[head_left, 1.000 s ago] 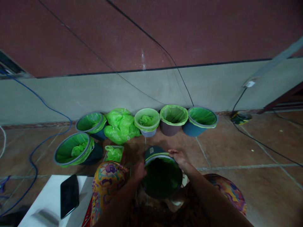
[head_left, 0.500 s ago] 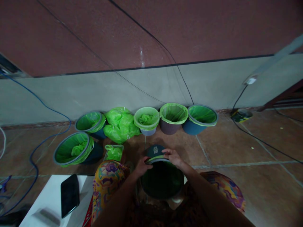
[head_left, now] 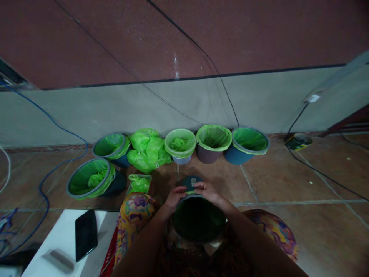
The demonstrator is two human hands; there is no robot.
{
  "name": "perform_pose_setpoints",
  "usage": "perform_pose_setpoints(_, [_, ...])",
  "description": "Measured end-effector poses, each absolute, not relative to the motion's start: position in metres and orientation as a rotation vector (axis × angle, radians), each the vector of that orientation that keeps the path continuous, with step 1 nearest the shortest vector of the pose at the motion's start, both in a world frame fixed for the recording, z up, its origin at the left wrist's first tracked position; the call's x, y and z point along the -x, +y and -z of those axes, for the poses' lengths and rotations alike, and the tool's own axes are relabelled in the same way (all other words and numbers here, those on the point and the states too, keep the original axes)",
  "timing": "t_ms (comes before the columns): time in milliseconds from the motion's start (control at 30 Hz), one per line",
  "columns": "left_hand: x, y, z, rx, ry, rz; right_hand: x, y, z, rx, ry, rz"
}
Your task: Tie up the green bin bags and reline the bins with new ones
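A dark bin (head_left: pixel 198 219) lined with a green bag rests tilted in my lap, its mouth facing me. My left hand (head_left: pixel 174 197) grips the far left part of its rim. My right hand (head_left: pixel 208 191) grips the far right part of the rim, fingers curled over the edge. The two hands nearly meet at the top of the rim. The bin's blue outside (head_left: pixel 190 181) shows just beyond my fingers.
Several bins lined with green bags (head_left: pixel 213 137) stand along the wall, with a heap of green bags (head_left: pixel 146 149) and a small green packet (head_left: pixel 138 184). A black phone (head_left: pixel 85 234) lies on a white surface (head_left: pixel 57 246) at lower left. Cables (head_left: pixel 43 184) cross the tiled floor.
Both hands have slid along the rim toward its far side and come closer together. The green liner edge at the rim's top no longer shows.
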State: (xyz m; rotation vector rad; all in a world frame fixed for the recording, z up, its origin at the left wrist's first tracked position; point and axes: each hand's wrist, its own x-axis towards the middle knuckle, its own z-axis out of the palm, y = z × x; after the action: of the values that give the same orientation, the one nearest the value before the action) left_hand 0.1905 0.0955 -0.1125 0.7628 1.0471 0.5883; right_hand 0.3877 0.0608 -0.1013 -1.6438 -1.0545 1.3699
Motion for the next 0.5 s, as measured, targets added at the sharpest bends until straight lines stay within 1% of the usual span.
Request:
perform_pose_setpoints(167, [-0.197,0.099,0.114,-0.805,1.064,-0.617,-0.379,0.067,0.104,1.607,-0.935,-1.407])
perform_pose_setpoints(500, [-0.187,0.105,0.123,-0.833,1.269,-0.669,-0.397,0.071,0.105,1.672,-0.835,-1.303])
